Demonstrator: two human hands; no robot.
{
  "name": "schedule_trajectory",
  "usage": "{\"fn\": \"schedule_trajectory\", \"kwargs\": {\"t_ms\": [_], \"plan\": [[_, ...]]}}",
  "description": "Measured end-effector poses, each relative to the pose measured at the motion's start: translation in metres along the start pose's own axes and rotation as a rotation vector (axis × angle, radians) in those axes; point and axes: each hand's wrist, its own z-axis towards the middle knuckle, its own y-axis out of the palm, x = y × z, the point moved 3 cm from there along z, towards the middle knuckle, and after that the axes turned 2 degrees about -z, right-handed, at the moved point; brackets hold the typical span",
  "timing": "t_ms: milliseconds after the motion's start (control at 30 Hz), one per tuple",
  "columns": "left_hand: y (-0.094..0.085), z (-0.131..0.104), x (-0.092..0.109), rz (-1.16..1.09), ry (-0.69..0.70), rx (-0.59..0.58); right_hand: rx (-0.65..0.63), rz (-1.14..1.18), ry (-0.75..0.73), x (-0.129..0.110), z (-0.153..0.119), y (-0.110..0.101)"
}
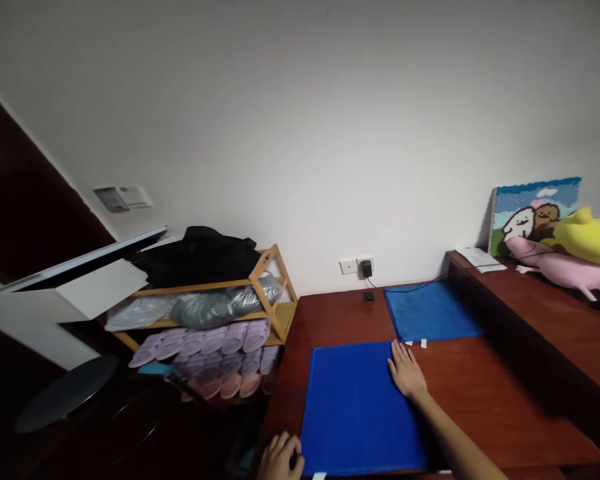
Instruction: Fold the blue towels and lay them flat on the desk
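A bright blue cloth [360,413] lies spread flat on the reddish-brown table [480,393]. My right hand [407,373] rests palm down at the cloth's far right corner, its fingers stretched out. At the near left edge, my left hand [281,459] has its fingers curled, with thumb and forefinger closed at the border of the cloth; the lower part of this hand is cut off by the frame. Just beyond the right hand's fingertips lies a second blue cloth [430,312], also flat, with small white tags at its near edge.
A black plug [367,268] sits in the wall socket, its cable running right. Left stands a wooden rack [275,293] with slippers [243,337] and a black bag [200,257]. A raised ledge [540,300] at right bears plush toys [560,263]. A round stool [70,393] is lower left.
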Motion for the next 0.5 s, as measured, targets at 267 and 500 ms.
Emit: {"fn": "schedule_trajectory", "kwargs": {"t_ms": [267, 500], "plan": [[0.037, 0.102, 0.147, -0.104, 0.256, 0.071, 0.012, 0.006, -0.015, 0.002, 0.001, 0.003], [0.124, 0.168, 0.245, -0.108, 0.379, -0.089, 0.015, -0.053, -0.045, 0.010, 0.005, 0.017]]}}
